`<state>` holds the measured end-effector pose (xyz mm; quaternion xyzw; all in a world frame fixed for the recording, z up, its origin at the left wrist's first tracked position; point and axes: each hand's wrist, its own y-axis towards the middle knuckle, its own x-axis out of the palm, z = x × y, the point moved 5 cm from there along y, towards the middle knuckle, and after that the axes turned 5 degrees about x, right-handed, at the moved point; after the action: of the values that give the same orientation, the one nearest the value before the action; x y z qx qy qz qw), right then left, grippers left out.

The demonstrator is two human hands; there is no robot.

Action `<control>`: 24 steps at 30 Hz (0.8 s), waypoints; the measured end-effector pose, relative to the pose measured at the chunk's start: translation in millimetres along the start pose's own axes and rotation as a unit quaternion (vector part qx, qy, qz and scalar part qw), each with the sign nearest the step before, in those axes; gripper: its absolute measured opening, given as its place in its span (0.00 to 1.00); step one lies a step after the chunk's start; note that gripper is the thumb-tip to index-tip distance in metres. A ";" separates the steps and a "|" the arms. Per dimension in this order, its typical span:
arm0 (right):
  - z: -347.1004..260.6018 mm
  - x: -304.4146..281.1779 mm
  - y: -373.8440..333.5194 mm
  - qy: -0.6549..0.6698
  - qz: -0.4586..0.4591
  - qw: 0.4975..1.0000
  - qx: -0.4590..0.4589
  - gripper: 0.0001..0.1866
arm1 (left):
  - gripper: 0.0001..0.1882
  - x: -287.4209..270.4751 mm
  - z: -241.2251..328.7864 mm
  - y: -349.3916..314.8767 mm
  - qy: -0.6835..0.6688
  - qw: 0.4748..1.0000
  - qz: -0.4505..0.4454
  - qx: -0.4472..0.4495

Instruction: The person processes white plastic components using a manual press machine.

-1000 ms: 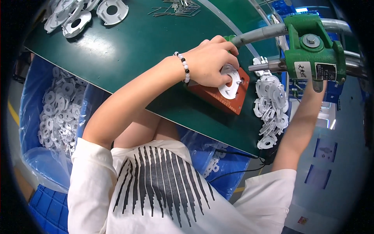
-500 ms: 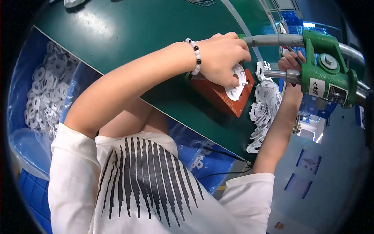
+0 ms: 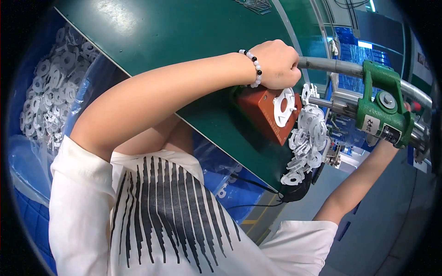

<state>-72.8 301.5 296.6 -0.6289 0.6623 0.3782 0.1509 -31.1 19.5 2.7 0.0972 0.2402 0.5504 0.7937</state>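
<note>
My left hand (image 3: 276, 64), with a beaded bracelet at the wrist, is closed in a fist just above a reddish-brown block fixture (image 3: 258, 108). Its fingers curl away from view, so whatever they hold is hidden. On the fixture's face lies a white ring-shaped plastic part (image 3: 281, 118), apart from the hand. A green hand press (image 3: 386, 102) points its metal rod (image 3: 320, 102) toward this part. My right forearm (image 3: 363, 175) stretches behind the press, whose body hides most of that hand and its fingers. A red spot shows close by.
White plastic parts lie in a pile (image 3: 306, 147) along the green table's (image 3: 184, 37) right edge. Many similar parts fill a blue plastic-lined container (image 3: 53, 92) on the left. Thin metal pieces (image 3: 255, 5) lie at the far edge. A grey pipe (image 3: 334, 66) runs into the press.
My left hand has left the white part and closed above the fixture. My right hand has moved right, from beside the press rod to behind the press. The view has shifted slightly.
</note>
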 end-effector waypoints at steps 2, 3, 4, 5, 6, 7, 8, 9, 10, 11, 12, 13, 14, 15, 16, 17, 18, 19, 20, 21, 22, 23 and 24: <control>-20.0 -16.2 -13.3 0.323 -0.159 0.932 0.025 0.19 | 0.14 -0.2 -0.1 0.0 0.001 1.000 0.010 0.006; -30.9 -29.6 -25.8 0.423 -0.131 0.896 0.037 0.19 | 0.14 0.0 0.2 -0.3 0.002 1.000 0.013 0.010; -39.4 -45.8 -39.3 0.319 0.000 0.948 -0.013 0.18 | 0.14 0.5 0.1 -0.5 0.003 1.000 0.013 0.011; -47.6 -53.1 -54.5 0.249 0.113 0.961 -0.046 0.14 | 0.14 0.4 -0.3 -0.5 0.006 1.000 0.013 0.012; -57.1 -49.4 -70.9 0.211 0.170 0.960 -0.064 0.12 | 0.14 0.5 -0.9 -0.6 0.008 1.000 0.013 0.012; -71.9 -31.1 -82.4 0.240 0.104 0.960 -0.103 0.10 | 0.14 0.1 -1.5 -0.8 0.004 1.000 0.017 0.016; -85.1 -9.6 -95.5 0.272 0.046 0.953 -0.129 0.12 | 0.14 -0.3 -2.2 -1.2 0.000 1.000 0.021 0.018; -93.2 5.4 -113.7 0.262 0.095 0.947 -0.159 0.13 | 0.14 -0.4 -3.0 -1.7 -0.001 1.000 0.024 0.017; -100.6 23.6 -129.4 0.265 0.113 0.940 -0.181 0.15 | 0.14 -0.2 -3.4 -2.1 -0.007 0.999 0.024 0.020; -107.8 45.2 -144.1 0.304 0.065 0.931 -0.194 0.17 | 0.14 -0.1 -3.9 -2.2 -0.010 0.999 0.024 0.020; -111.7 66.5 -158.8 0.299 0.011 0.927 -0.228 0.18 | 0.14 -0.4 -4.2 -2.2 -0.012 0.999 0.026 0.021; -108.8 80.2 -174.4 0.244 0.037 0.935 -0.255 0.18 | 0.14 -0.3 -3.8 -2.1 -0.012 0.999 0.028 0.024; -103.0 89.3 -189.4 0.163 0.092 0.943 -0.274 0.18 | 0.15 -0.2 -3.0 -2.0 -0.010 0.999 0.031 0.028; -96.7 98.1 -200.6 0.101 0.113 0.942 -0.298 0.17 | 0.15 -0.7 -2.9 -1.7 -0.007 0.999 0.031 0.028; -90.1 103.3 -208.7 0.061 0.139 0.936 -0.317 0.16 | 0.15 -1.3 -2.6 -1.5 -0.010 0.999 0.033 0.030; -85.0 110.4 -215.1 0.017 0.133 0.931 -0.340 0.15 | 0.15 -1.1 -2.2 -1.4 -0.013 0.999 0.031 0.029; -80.7 118.3 -219.3 -0.029 0.126 0.923 -0.363 0.15 | 0.15 -0.6 -2.5 -1.3 -0.015 0.999 0.026 0.024; -77.7 126.8 -222.4 -0.066 0.123 0.912 -0.387 0.15 | 0.15 -0.3 -2.3 -1.1 -0.015 0.999 0.025 0.024; -75.8 136.1 -224.3 -0.104 0.118 0.898 -0.410 0.14 | 0.15 0.1 -2.9 -1.3 -0.013 0.999 0.021 0.019; -74.5 147.5 -226.6 -0.136 0.098 0.880 -0.445 0.14 | 0.15 0.4 -3.3 -1.6 -0.011 1.000 0.020 0.016; -71.4 156.0 -226.6 -0.178 0.119 0.872 -0.440 0.14 | 0.15 0.7 -2.7 -2.2 -0.008 1.000 0.020 0.020; -66.9 166.0 -228.0 -0.214 0.126 0.860 -0.447 0.14 | 0.14 0.6 -2.2 -2.6 -0.003 0.999 0.022 0.026; -60.0 177.7 -230.0 -0.266 0.103 0.841 -0.460 0.14 | 0.14 0.1 -1.5 -2.8 0.004 0.999 0.024 0.031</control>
<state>132.6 150.0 145.1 -0.4292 0.4079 0.8055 -0.0255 -29.5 18.3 0.2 0.1253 0.2582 0.5623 0.7756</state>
